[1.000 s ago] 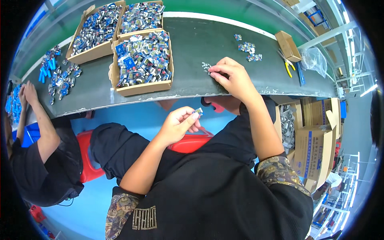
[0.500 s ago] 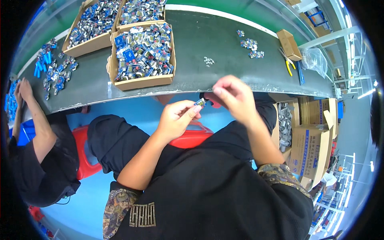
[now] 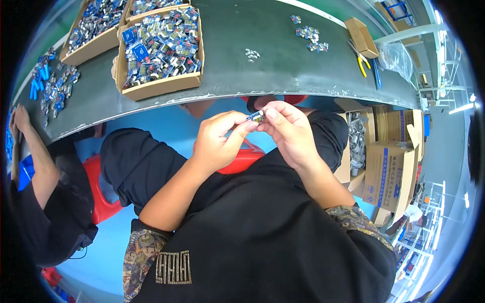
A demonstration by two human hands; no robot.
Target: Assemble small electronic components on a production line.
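Over my lap, just in front of the bench edge, I hold a small blue circuit board [image 3: 256,116] with a yellowish digit display. My left hand [image 3: 218,139] pinches its left end between thumb and forefinger. At the other end, the thumb and fingertips of my right hand [image 3: 290,132] close on the board; any smaller part between them is hidden. Beyond my hands, several tiny pale parts [image 3: 251,54] lie on the dark bench [image 3: 227,76]. A loose cluster of similar boards [image 3: 309,35] rests farther back to the right.
Open cardboard boxes full of boards [image 3: 162,48] stand at the back left. Yellow-handled pliers [image 3: 362,65] lie beside a small carton [image 3: 361,38]. A box of grey parts [image 3: 356,144] sits below the bench, right. Left, a co-worker's hands [image 3: 21,118] work near blue pieces.
My right hand has come in from the right and now meets the board in my left hand. The view has shifted, so the bench sits higher in the picture.
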